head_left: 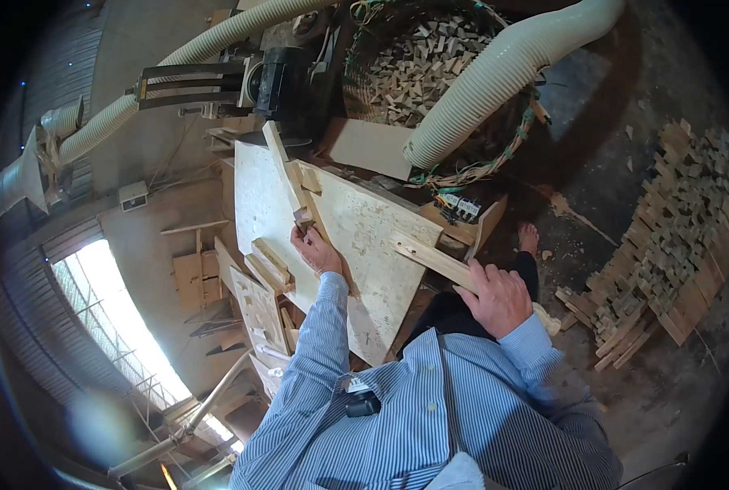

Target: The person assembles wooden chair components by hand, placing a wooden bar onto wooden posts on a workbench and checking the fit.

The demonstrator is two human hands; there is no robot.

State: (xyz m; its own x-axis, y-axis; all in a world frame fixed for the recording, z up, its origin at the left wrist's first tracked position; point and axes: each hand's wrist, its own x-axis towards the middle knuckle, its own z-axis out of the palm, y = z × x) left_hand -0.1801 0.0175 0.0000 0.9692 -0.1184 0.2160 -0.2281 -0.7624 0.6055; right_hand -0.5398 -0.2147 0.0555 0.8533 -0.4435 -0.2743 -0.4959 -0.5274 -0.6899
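My right hand (pixel 499 298) is wrapped around one end of a wooden slat (pixel 434 260). Small dark holes mark the slat's far end, which reaches over the right edge of the pale worktable (pixel 364 220). On the left part of that table, my left hand (pixel 317 250) has its fingers curled together at the near end of a small wooden block (pixel 302 216). What its fingertips grip is too small to make out. Beyond them a long wooden strip (pixel 279 159) runs toward the dark machine motor (pixel 283 82), with a short wood piece (pixel 309 180) beside it.
Several wood pieces (pixel 271 265) lie at the table's left edge. A ribbed hose (pixel 495 77) arches over a round bin (pixel 356 86) of wood offcuts behind the table. Stacked wood pieces (pixel 658 245) cover the floor at right. My bare foot (pixel 528 238) is beside the table.
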